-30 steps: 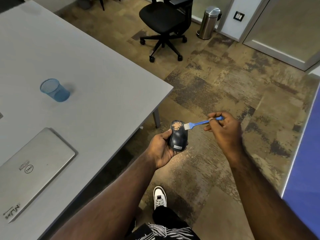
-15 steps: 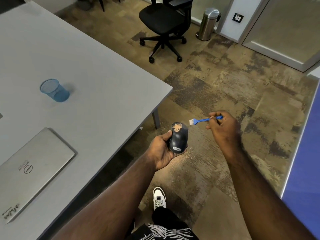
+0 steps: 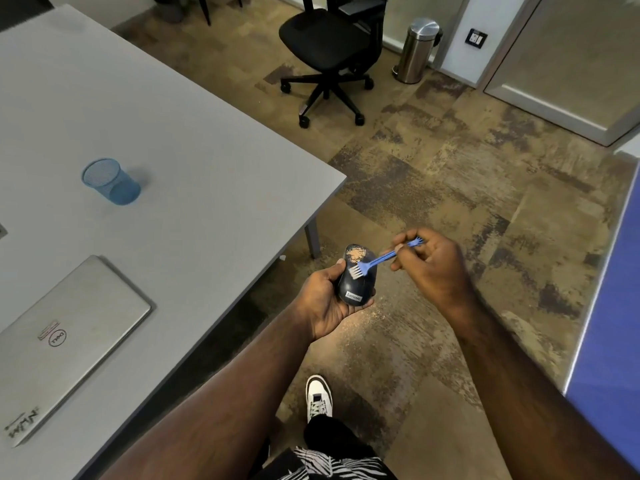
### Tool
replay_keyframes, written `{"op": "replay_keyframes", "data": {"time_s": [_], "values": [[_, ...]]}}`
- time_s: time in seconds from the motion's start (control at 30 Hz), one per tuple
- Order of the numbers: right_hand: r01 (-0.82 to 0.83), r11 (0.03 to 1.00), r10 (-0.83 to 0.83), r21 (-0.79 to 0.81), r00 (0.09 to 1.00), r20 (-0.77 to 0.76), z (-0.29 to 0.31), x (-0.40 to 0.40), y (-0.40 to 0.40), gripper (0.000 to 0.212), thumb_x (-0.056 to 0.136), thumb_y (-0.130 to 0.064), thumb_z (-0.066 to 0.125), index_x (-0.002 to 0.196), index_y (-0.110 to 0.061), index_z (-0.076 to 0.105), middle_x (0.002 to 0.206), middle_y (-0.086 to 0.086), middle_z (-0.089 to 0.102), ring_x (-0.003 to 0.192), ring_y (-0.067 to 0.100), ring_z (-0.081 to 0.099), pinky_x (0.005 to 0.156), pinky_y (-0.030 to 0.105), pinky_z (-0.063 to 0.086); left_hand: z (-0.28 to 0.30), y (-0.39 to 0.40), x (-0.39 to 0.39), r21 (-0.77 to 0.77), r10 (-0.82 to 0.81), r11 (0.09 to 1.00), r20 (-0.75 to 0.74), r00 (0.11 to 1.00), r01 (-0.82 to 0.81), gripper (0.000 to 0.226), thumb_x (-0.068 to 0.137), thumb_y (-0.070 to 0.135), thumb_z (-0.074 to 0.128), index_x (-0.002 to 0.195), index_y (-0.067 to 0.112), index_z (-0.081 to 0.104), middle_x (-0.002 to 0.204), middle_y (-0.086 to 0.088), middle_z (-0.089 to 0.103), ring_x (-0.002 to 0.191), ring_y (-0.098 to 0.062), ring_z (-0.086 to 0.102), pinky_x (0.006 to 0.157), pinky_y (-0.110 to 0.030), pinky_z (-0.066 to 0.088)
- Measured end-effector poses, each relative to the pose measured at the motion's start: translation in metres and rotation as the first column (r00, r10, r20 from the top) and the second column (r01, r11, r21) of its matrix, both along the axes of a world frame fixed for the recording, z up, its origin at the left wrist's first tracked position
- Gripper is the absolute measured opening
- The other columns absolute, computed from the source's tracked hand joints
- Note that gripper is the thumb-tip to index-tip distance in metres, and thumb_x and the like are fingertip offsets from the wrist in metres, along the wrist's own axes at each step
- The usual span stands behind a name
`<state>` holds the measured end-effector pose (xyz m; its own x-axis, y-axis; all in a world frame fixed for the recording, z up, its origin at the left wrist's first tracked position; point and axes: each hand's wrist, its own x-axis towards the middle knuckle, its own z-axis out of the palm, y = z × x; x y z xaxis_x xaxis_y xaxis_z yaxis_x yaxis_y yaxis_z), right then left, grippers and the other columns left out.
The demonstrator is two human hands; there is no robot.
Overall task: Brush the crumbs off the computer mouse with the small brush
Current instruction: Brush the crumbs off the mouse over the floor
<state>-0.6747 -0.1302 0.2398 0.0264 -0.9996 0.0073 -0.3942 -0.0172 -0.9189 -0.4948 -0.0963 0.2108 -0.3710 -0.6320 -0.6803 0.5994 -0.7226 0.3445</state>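
My left hand (image 3: 322,303) cups a dark computer mouse (image 3: 358,284) with a Lenovo label, held in the air past the table's corner. A patch of tan crumbs (image 3: 356,253) sits on the mouse's far end. My right hand (image 3: 431,268) pinches the handle of a small blue brush (image 3: 379,259). Its white bristles rest on the middle of the mouse's top, just below the crumbs.
A grey table (image 3: 190,161) fills the left, carrying a blue mesh cup (image 3: 110,181) and a shut silver laptop (image 3: 59,341). A black office chair (image 3: 329,53) and a steel bin (image 3: 417,50) stand farther off on the carpet. A blue panel (image 3: 609,323) runs along the right.
The brush lifted away to the right of the mouse, then came back down onto the middle of its top. The mouse has stayed in my left hand.
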Motion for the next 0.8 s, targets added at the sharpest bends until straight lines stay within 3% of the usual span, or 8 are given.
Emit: {"op": "replay_keyframes", "data": {"time_s": [0.1,0.2,0.27,0.4,0.47,0.57,0.67,0.8], "values": [[0.091,0.996,-0.09,0.003,0.993,-0.077,-0.009,-0.002,-0.005,0.014,0.085,-0.027,0.058,0.085,-0.04,0.065,0.065,-0.009,0.073,0.059,0.002,0.072,0.051,0.019,0.054,0.002,0.001,-0.001,0.001,-0.016,1.0,-0.017,1.0,0.016,0.035,0.102,0.033,0.029,0.115,0.012,0.054,0.107,-0.02,0.059,0.085,-0.031,0.061,0.068,-0.035,0.056],[0.21,0.978,-0.208,-0.014,0.957,-0.202,-0.012,-0.01,-0.014,0.017,0.093,-0.019,0.057,0.091,-0.036,0.061,0.069,-0.009,0.071,0.059,-0.009,0.067,0.046,0.008,0.044,0.002,0.002,-0.002,0.01,-0.032,0.999,-0.017,0.999,0.032,0.035,0.102,0.033,0.031,0.122,0.012,0.05,0.111,-0.02,0.057,0.087,-0.032,0.061,0.071,-0.036,0.055],[0.244,0.97,-0.243,-0.018,0.955,-0.173,-0.011,-0.012,-0.016,0.014,0.092,-0.019,0.057,0.094,-0.032,0.063,0.07,-0.007,0.072,0.057,-0.009,0.066,0.044,0.007,0.042,0.002,0.002,-0.002,0.01,-0.032,0.999,-0.022,0.999,0.032,0.035,0.102,0.033,0.031,0.123,0.011,0.05,0.111,-0.02,0.057,0.086,-0.032,0.061,0.069,-0.036,0.056],[0.141,0.99,-0.141,0.003,0.99,-0.026,-0.01,-0.009,-0.009,0.012,0.083,-0.023,0.059,0.083,-0.033,0.066,0.067,-0.007,0.073,0.057,0.007,0.072,0.054,0.021,0.057,0.002,0.002,-0.001,0.01,-0.032,0.999,-0.021,0.999,0.032,0.036,0.102,0.033,0.029,0.117,0.012,0.054,0.108,-0.019,0.059,0.085,-0.031,0.061,0.066,-0.035,0.057],[0.11,0.994,-0.108,0.014,0.99,-0.085,-0.012,-0.008,-0.007,0.015,0.087,-0.019,0.061,0.083,-0.033,0.065,0.066,-0.006,0.073,0.056,0.003,0.071,0.051,0.017,0.054,0.002,0.002,-0.001,0.006,-0.027,1.0,-0.024,0.999,0.028,0.036,0.102,0.033,0.03,0.118,0.011,0.054,0.11,-0.02,0.058,0.086,-0.031,0.061,0.066,-0.035,0.057],[0.211,0.977,-0.209,-0.005,0.962,-0.176,-0.011,-0.014,-0.01,0.017,0.093,-0.017,0.058,0.091,-0.033,0.063,0.071,-0.007,0.072,0.056,-0.008,0.067,0.044,0.007,0.044,0.001,0.004,-0.001,0.018,-0.021,1.0,-0.041,0.999,0.022,0.035,0.101,0.031,0.033,0.121,0.01,0.052,0.116,-0.021,0.056,0.089,-0.032,0.06,0.067,-0.035,0.057],[0.223,0.975,-0.222,0.002,0.97,-0.102,-0.009,-0.017,-0.011,0.016,0.089,-0.02,0.06,0.086,-0.035,0.064,0.067,-0.008,0.073,0.057,0.0,0.07,0.05,0.016,0.054,-0.001,0.004,-0.001,0.014,-0.033,0.999,-0.028,0.999,0.033,0.035,0.101,0.032,0.033,0.122,0.01,0.051,0.115,-0.021,0.056,0.088,-0.032,0.061,0.069,-0.036,0.056],[0.172,0.985,-0.161,0.03,0.961,-0.224,-0.012,-0.015,-0.01,0.014,0.089,-0.02,0.06,0.085,-0.034,0.063,0.064,-0.009,0.071,0.057,-0.001,0.069,0.045,0.01,0.044,-0.001,0.003,0.0,0.018,-0.033,0.999,-0.009,0.999,0.033,0.038,0.101,0.031,0.034,0.128,0.01,0.049,0.118,-0.022,0.055,0.089,-0.032,0.06,0.069,-0.036,0.056]]}}
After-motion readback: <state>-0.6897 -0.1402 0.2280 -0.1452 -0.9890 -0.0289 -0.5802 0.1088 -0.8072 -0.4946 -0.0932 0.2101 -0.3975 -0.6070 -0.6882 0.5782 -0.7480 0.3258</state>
